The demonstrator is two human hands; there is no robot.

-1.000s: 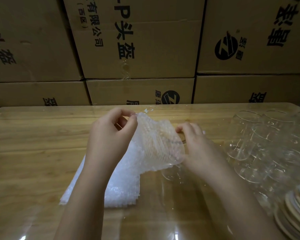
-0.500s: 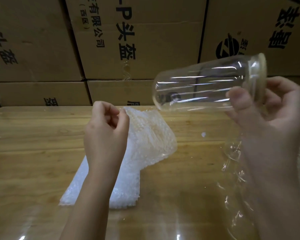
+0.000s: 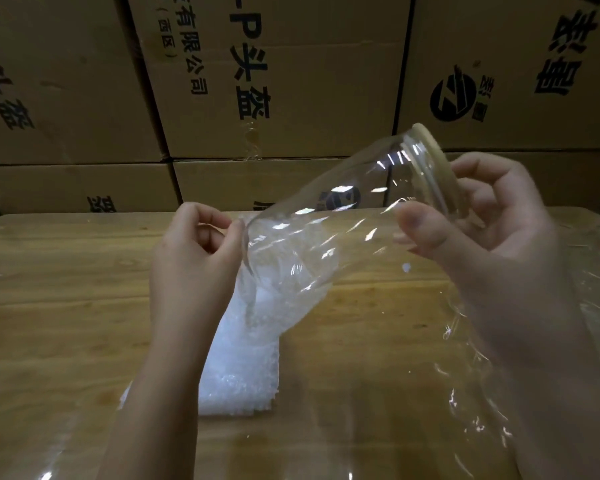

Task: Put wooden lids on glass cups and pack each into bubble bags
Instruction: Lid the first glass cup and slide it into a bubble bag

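Now, glass cup: wooden lid already on; held tilted in the air, base aimed at the bag mouth, not yet inside.
Right hand: fingers curled round the cup's lidded end.
Left hand: fingers pinching the edge of the top bubble bag, lifting it off the stack on the desk.
Left to do: slide this cup in; the stack suggests more bags to fill.

Bare table at left and lower centre is free to pass. Boxes wall off the whole top. Bubble bags block centre; the tilted cup spans centre to upper right.
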